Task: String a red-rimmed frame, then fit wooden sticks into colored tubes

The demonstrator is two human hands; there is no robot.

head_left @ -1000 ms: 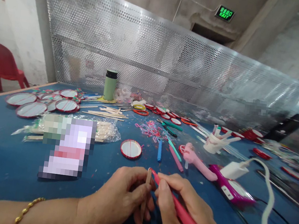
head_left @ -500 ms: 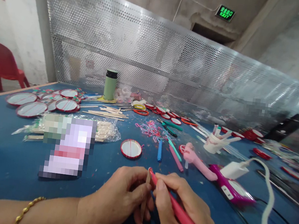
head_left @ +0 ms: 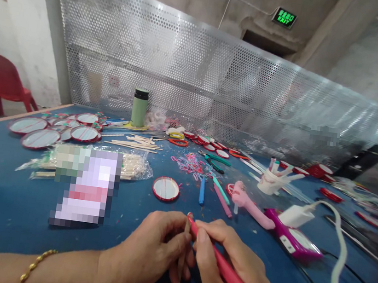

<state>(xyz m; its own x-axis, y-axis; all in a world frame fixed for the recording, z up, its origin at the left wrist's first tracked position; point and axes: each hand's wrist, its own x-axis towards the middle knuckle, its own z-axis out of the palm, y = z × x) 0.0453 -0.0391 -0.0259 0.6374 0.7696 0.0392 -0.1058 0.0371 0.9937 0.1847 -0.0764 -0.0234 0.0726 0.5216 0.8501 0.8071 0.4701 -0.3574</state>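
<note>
My left hand [head_left: 152, 250] pinches a thin flat wooden stick [head_left: 181, 263], held nearly upright between thumb and fingers. A pinkish-red marker pen [head_left: 234, 277] lies in the grip of my right hand [head_left: 234, 259], slanting down to the right. The pen's tip meets the top end of the stick, where a reddish spot shows. Just beyond my hands a round white disc with a red rim [head_left: 166, 188] rests on the blue table [head_left: 17, 225]. Near it lie a blue marker [head_left: 202, 191], a pink pen [head_left: 222, 199] and a teal pen [head_left: 220, 190].
At left are a blurred-out phone-like object [head_left: 87, 188], bagged sticks [head_left: 137, 167] and several red-rimmed discs [head_left: 41, 138]. Farther back stand a green bottle [head_left: 139, 109] and loose sticks [head_left: 136, 144]. At right lie a pink glue gun [head_left: 253, 208], a cup of pens [head_left: 270, 182] and a white cable [head_left: 334, 272].
</note>
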